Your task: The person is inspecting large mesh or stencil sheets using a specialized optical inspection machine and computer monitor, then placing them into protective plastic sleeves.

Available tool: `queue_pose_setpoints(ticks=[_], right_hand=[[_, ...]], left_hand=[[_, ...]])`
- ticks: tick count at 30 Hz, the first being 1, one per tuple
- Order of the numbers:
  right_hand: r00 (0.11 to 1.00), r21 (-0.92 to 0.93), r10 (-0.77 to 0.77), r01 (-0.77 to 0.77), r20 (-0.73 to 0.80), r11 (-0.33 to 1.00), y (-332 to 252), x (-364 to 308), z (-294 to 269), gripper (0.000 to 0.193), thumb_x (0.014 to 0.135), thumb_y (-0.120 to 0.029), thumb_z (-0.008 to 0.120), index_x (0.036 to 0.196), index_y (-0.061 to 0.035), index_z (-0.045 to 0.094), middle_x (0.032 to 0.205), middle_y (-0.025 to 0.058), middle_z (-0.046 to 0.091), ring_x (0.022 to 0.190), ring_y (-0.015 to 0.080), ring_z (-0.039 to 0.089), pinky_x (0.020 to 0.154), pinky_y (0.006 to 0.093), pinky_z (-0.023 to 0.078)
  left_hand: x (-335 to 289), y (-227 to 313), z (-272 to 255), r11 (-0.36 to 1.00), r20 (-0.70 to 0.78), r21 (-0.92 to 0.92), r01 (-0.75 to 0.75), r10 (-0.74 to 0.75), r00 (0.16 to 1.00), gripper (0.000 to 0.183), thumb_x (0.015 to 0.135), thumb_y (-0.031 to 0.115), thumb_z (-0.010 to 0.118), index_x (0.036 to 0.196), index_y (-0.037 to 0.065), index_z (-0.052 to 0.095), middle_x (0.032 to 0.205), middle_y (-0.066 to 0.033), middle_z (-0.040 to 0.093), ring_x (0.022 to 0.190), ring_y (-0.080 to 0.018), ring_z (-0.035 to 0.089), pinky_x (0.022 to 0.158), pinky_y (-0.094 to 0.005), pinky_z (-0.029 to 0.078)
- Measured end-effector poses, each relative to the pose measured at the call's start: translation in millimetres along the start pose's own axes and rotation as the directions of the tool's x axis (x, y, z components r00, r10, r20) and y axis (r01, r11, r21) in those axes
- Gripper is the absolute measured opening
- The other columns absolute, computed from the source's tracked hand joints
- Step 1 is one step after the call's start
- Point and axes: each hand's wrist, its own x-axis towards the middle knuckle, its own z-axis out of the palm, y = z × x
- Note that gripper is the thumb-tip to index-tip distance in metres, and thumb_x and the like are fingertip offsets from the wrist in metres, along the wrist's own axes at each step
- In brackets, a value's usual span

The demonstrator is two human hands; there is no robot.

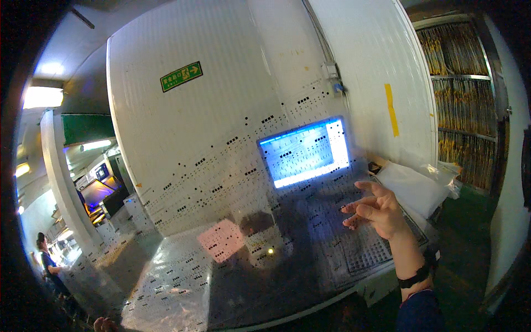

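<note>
A large clear film (pixel 182 265) printed with rows of small black marks stretches across the view, tilted up toward the right. Near its right edge, my right hand (pixel 381 210) pinches it; two fingertips show speckled through the sheet, and the index finger stands out a little. Only the curled fingers of my left hand (pixel 105 325) come in at the lower edge, closed at the film's lower left corner. Through the film I see a laptop (pixel 304 152) with a lit screen, its dark keyboard (pixel 365 257) below my right hand. A dark band circles my right wrist.
A pink sheet (pixel 221 240) shows through the film. White sheets and clear plastic (pixel 415 185) lie right of the laptop. Behind stands a white panel wall (pixel 193 122) with a green sign. A rack of hanging items (pixel 462 99) is at the right; a person (pixel 47 260) is far left.
</note>
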Motion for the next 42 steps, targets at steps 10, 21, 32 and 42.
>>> queue_pose_setpoints(ticks=[10, 21, 32, 42], right_hand=[[0.999, -0.037, -0.013, 0.014, 0.041, 0.999, 1.4, -1.4, 12.2, 0.035, 0.080, -0.004, 0.061, 0.113, -0.0059, 0.049, 0.091, 0.0213, 0.063, 0.076, 0.0276, 0.065, 0.064, 0.0360, 0.055], [0.990, -0.136, 0.139, -0.137, 0.003, 0.981, 83.5, 35.7, 29.8, 0.021, 0.080, -0.010, 0.062, 0.099, -0.0026, 0.055, 0.089, 0.0177, 0.064, 0.076, 0.0254, 0.064, 0.067, 0.0342, 0.055], [0.969, -0.138, 0.217, -0.200, 0.122, 0.970, 155.2, 3.3, 17.9, 0.027, 0.082, -0.018, 0.062, 0.105, -0.0061, 0.056, 0.092, 0.0141, 0.063, 0.078, 0.0230, 0.063, 0.069, 0.0351, 0.053], [0.950, -0.421, 0.313, -0.288, -0.012, 0.860, 147.1, 4.4, 17.9, 0.030, 0.087, -0.018, 0.055, 0.114, -0.0068, 0.052, 0.091, 0.0114, 0.062, 0.074, 0.0181, 0.062, 0.063, 0.0328, 0.052]], left_hand=[[4.2, -25.1, -20.3, 0.997, -0.045, -0.068, 0.027, -0.030, 0.999, 0.015, 0.084, 0.007, 0.056, 0.098, 0.003, 0.051, 0.087, -0.0036, 0.056, 0.076, -0.0112, 0.052, 0.071, -0.0228, 0.044], [43.2, -109.0, -12.8, 0.977, 0.072, -0.197, 0.077, -0.064, 0.995, 0.015, 0.083, 0.009, 0.059, 0.098, 0.004, 0.056, 0.090, -0.0088, 0.062, 0.077, -0.0119, 0.057, 0.068, -0.0237, 0.046], [-5.3, -155.9, -36.9, 0.911, 0.338, -0.105, 0.400, -0.345, 0.875, 0.018, 0.083, 0.016, 0.061, 0.094, 0.002, 0.057, 0.094, -0.0119, 0.063, 0.087, -0.0179, 0.060, 0.079, -0.0291, 0.048], [-8.0, -128.5, -25.0, 0.861, 0.468, 0.211, 0.463, -0.505, 0.725, 0.032, 0.086, 0.025, 0.057, 0.100, -0.003, 0.058, 0.089, -0.0152, 0.064, 0.077, -0.0221, 0.064, 0.066, -0.0304, 0.053]])
